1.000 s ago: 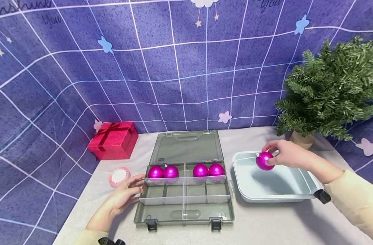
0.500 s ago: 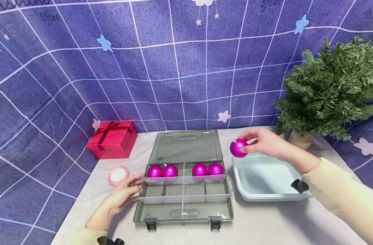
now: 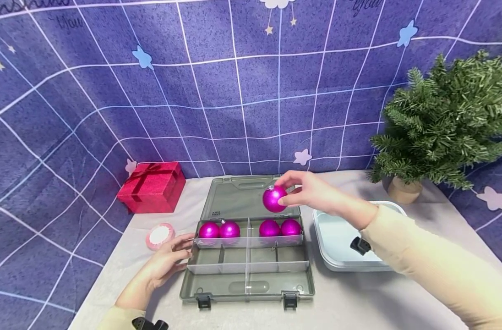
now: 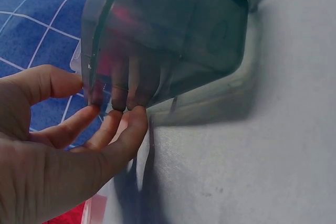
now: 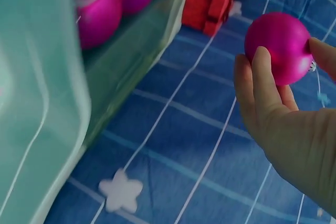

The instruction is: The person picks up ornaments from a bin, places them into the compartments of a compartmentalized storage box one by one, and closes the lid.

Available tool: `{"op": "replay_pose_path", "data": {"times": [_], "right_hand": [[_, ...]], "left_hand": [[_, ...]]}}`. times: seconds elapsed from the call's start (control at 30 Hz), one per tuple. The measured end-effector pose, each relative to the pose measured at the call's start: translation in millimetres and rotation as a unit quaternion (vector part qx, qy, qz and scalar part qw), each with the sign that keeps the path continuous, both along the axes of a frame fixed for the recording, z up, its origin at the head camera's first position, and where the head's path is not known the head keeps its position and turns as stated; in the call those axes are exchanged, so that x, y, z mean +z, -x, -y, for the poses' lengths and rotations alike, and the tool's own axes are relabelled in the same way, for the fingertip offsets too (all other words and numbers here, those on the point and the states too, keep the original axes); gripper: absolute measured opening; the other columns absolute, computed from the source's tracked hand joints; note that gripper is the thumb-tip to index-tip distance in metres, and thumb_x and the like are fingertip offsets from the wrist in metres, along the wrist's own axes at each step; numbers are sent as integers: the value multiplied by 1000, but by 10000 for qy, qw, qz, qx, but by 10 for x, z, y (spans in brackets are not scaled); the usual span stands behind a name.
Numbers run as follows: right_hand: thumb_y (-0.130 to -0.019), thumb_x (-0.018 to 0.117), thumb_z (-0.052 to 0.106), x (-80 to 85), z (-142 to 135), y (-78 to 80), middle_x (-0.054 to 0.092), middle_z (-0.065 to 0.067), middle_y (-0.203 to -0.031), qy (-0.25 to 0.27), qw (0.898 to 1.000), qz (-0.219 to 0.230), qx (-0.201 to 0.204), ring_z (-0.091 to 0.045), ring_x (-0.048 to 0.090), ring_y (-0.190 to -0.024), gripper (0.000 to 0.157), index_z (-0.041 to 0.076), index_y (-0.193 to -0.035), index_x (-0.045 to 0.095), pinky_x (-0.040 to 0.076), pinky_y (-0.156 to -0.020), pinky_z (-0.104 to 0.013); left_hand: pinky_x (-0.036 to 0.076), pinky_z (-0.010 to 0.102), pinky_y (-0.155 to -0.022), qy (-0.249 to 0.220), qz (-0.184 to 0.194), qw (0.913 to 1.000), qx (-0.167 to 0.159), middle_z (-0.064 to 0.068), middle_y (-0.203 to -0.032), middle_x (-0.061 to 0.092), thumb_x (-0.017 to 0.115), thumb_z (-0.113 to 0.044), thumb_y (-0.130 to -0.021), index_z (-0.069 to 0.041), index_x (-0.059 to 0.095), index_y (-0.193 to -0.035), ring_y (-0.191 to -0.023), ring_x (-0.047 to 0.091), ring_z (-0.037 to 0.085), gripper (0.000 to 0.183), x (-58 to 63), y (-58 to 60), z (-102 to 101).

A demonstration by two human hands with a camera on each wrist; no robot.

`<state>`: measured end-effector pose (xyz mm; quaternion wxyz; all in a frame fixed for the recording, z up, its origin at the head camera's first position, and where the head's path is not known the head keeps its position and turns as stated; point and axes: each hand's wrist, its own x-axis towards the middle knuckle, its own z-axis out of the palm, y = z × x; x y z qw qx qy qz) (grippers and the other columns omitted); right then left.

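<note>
My right hand (image 3: 313, 190) pinches a shiny magenta Christmas ball (image 3: 275, 198) with a silver cap between thumb and fingers, up over the raised lid of a grey translucent compartment box (image 3: 251, 288). In the right wrist view the same magenta ball (image 5: 278, 48) sits at the fingertips. Two magenta balls (image 3: 210, 230) lie in the back left compartment and two more balls (image 3: 270, 228) in the back right one. My left hand (image 3: 164, 263) touches the box's left side with loosely spread fingers; the left wrist view has its fingertips (image 4: 137, 116) against the box wall (image 4: 173, 35).
A pale blue basin (image 3: 329, 250) stands right of the box, partly covered by the right sleeve. Behind it is a small artificial Christmas tree (image 3: 449, 119). A red gift box (image 3: 154, 188) and a pink-and-white round roll (image 3: 159, 236) are on the left.
My right hand has lifted the magenta ball from over the basin and carried it left to above the box's lid. My left hand has stayed at the box's side.
</note>
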<state>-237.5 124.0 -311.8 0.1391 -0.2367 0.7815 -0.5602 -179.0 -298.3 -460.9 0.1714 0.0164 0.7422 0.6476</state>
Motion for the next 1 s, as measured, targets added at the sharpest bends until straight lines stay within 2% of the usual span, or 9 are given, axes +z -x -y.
{"op": "replay_pose_path", "data": {"times": [0.1,0.3,0.57,0.73,1.0], "right_hand": [[-87,77,2,-11,187,-38,64,-20,-114,-15,9998,115,171,-24,67,-96,40,-5,-122,62,58,-82,-39],[-89,75,1,-152,490,-93,62,-19,-112,90,9970,616,467,-26,66,-97,37,-5,-123,61,57,-86,-43],[-87,77,0,-375,838,-182,61,-17,-106,321,9879,1478,351,-23,66,-92,37,-7,-120,62,57,-87,-40],[-86,77,0,-512,1059,-191,61,-15,-102,366,9832,1749,372,-22,66,-91,35,-8,-118,62,57,-85,-38],[-85,77,-3,-690,1415,-254,60,-14,-101,291,9797,1960,308,-23,68,-86,29,-7,-109,61,58,-81,-37]], "left_hand": [[46,42,-92,-16,9,10000,1,32,-152,34,53,0,-95,7,27,-156,-112,53,22,66,6,-1,-8],[45,42,-93,-13,-7,10000,-19,33,-152,34,54,0,-95,8,27,-155,-113,54,22,67,13,-5,-18],[45,44,-95,-7,-36,10000,5,34,-152,33,53,0,-94,8,26,-155,-114,53,23,67,14,-12,-6],[44,43,-94,52,-15,9999,114,32,-152,34,53,1,-94,6,28,-155,-112,54,22,67,11,-7,-3],[45,43,-94,27,-8,9999,101,32,-152,35,53,0,-94,6,28,-156,-113,54,23,66,1,-12,-9]]}}
